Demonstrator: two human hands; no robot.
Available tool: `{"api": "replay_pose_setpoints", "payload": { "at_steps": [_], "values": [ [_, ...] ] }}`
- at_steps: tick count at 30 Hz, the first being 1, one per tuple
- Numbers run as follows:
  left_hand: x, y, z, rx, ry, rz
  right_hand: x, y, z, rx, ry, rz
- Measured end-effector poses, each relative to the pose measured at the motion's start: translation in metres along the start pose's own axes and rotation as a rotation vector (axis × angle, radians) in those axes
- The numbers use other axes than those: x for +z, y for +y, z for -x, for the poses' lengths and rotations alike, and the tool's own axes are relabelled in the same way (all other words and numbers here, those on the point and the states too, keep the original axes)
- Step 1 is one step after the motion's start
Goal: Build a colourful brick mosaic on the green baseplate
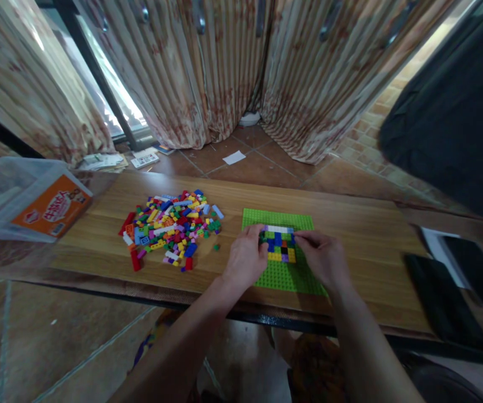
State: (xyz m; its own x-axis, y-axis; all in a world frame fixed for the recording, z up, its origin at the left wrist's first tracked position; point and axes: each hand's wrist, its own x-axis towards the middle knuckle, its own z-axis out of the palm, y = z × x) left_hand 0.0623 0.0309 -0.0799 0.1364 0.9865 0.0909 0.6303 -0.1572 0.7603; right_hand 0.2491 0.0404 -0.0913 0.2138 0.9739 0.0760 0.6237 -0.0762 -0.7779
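A green studded baseplate (281, 278) lies on the wooden table. On it stands a low block of toy bricks (278, 244), with a white row at the back, blue, green, orange and black in the middle, and yellow with a purple one at the front. My left hand (247, 256) rests over the plate's left part, its fingers bent against the block's left side. At the opposite side, my right hand (324, 256) pinches at the back right corner, thumb and forefinger together. Whether a loose brick sits between those fingertips is hidden.
A wide heap of loose toy bricks (174, 221) in many colours spreads on the wooden table (367, 246) to the left. Beyond it stands a clear plastic box (18, 196) with an orange label. Dark flat objects (442, 296) lie at the right end. Curtains (233, 73) hang behind.
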Motion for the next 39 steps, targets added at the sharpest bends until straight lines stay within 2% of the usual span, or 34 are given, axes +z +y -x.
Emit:
{"api": "replay_pose_setpoints", "payload": {
  "at_steps": [5, 10, 20, 25, 27, 29, 31, 33, 35, 37, 39],
  "values": [
    [0.001, -0.001, 0.000, 0.000, -0.004, -0.001, 0.004, 0.008, -0.007, 0.071, -0.016, -0.169],
    [0.002, -0.001, 0.000, -0.001, -0.008, -0.020, 0.004, 0.008, -0.011, 0.122, -0.024, -0.192],
    [0.004, -0.001, 0.001, 0.019, 0.006, -0.036, 0.005, 0.001, -0.006, 0.053, 0.023, -0.061],
    [-0.005, -0.005, 0.000, 0.008, 0.016, 0.042, 0.002, 0.008, -0.009, 0.085, 0.016, -0.210],
    [-0.017, -0.012, -0.002, 0.001, 0.062, 0.035, 0.000, 0.010, -0.011, 0.144, 0.066, -0.289],
    [-0.038, -0.026, -0.007, -0.007, 0.134, 0.019, -0.002, 0.011, -0.012, 0.199, 0.120, -0.351],
    [-0.068, -0.045, -0.011, -0.035, 0.250, 0.010, -0.004, 0.010, -0.011, 0.199, 0.141, -0.351],
    [-0.103, -0.066, -0.013, -0.119, 0.410, -0.003, -0.006, 0.008, -0.010, 0.193, 0.156, -0.247],
    [-0.135, -0.083, -0.009, -0.201, 0.489, -0.039, -0.006, 0.005, -0.009, 0.162, 0.135, -0.162],
    [-0.158, -0.093, -0.001, -0.253, 0.445, -0.106, -0.006, 0.001, -0.009, 0.148, 0.142, -0.124],
    [-0.167, -0.097, 0.007, -0.258, 0.331, -0.192, -0.005, -0.004, -0.010, 0.172, 0.143, -0.110]
  ]
}}
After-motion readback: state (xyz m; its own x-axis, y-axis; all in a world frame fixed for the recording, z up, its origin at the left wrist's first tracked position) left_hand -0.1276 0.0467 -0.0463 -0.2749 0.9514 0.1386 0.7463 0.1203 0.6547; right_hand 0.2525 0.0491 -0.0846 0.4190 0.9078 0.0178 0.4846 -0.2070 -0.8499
